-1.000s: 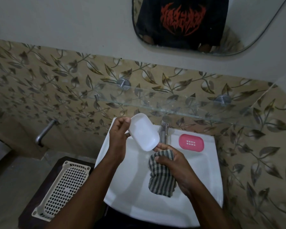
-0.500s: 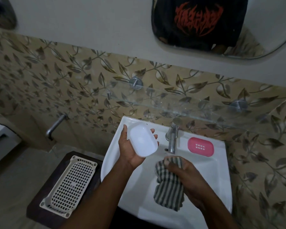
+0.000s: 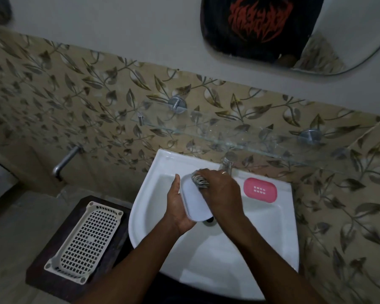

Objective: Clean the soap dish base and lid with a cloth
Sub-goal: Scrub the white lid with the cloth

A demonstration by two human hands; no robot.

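My left hand (image 3: 177,207) holds a white oval soap dish piece (image 3: 194,199) over the sink bowl, its flat face turned up. My right hand (image 3: 222,191) grips a striped grey cloth (image 3: 200,179) and presses it on the far end of that white piece. Most of the cloth is hidden under my right hand. The pink soap dish part (image 3: 260,189) with small drain holes lies on the sink's right ledge, apart from both hands.
The white sink (image 3: 154,207) has a metal tap (image 3: 227,163) at its back and a drain under my hands. A glass shelf (image 3: 239,137) juts out above the tap. A white perforated basket (image 3: 85,242) sits on a dark stool at the left. A wall tap (image 3: 64,161) sticks out left.
My right hand has moved up and left with the cloth onto the white piece. My left hand has lowered the piece over the bowl.
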